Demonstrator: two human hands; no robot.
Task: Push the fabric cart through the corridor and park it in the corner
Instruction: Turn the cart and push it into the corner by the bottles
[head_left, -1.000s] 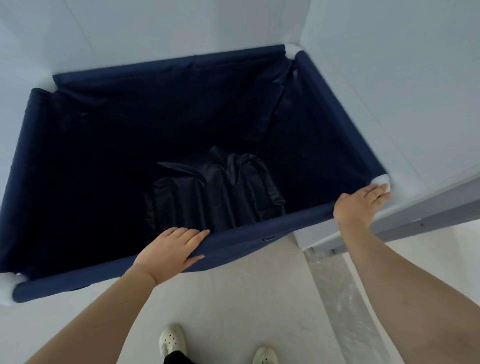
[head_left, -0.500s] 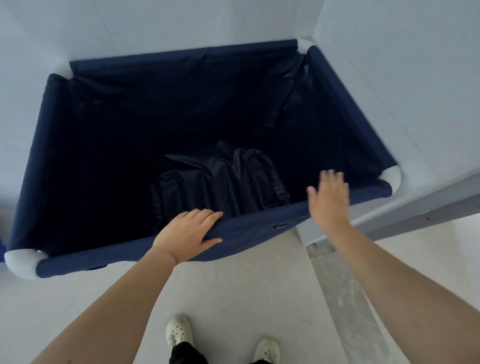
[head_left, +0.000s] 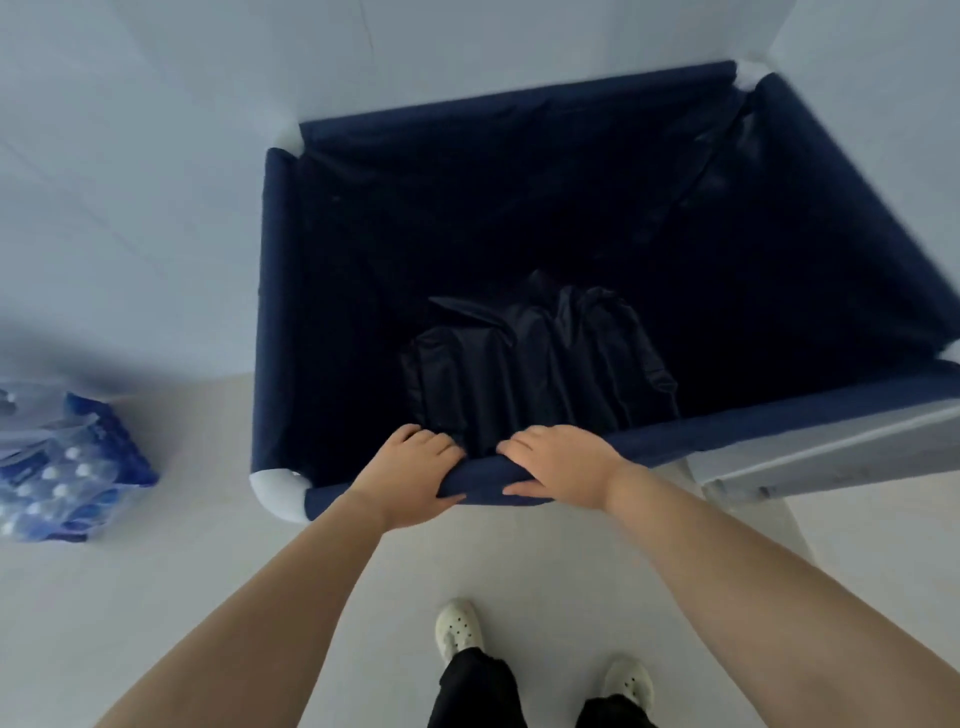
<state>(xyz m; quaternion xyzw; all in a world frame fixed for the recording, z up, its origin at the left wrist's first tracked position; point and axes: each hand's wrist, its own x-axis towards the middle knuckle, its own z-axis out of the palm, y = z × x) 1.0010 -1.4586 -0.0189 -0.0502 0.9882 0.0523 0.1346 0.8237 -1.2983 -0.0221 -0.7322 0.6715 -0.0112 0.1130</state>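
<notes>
The fabric cart (head_left: 519, 218) stands against the pale walls, its far rim along the back wall and its far right corner post tucked into the angle where the two walls meet. Both hands sit close together on the near rim, left of its middle. The left hand (head_left: 410, 475) wraps the navy-sleeved bar with fingers curled over the top and thumb underneath; the right hand (head_left: 563, 460) does the same just beside it, fingers folded over the inner edge, thumb along the front. Both are closed on the rim rather than spread flat.

Inside, a crumpled dark fabric bundle (head_left: 535, 364) lies on the cart's floor near the person's side. A grey ledge (head_left: 831, 452) runs beside the near right end of the cart, and a shrink-wrapped pack of water bottles (head_left: 62, 467) sits on the floor well off to the left.

This looks like the parking step, close to its end: the cart appears already in the corner. Whether the right side is flush with the right wall is hard to say, since that edge is motion-blurred and runs out of frame.

The next move probably calls for only a small squaring push, keeping the near left corner post (head_left: 278, 491) from swinging out, then letting go of the rim and stepping back.
</notes>
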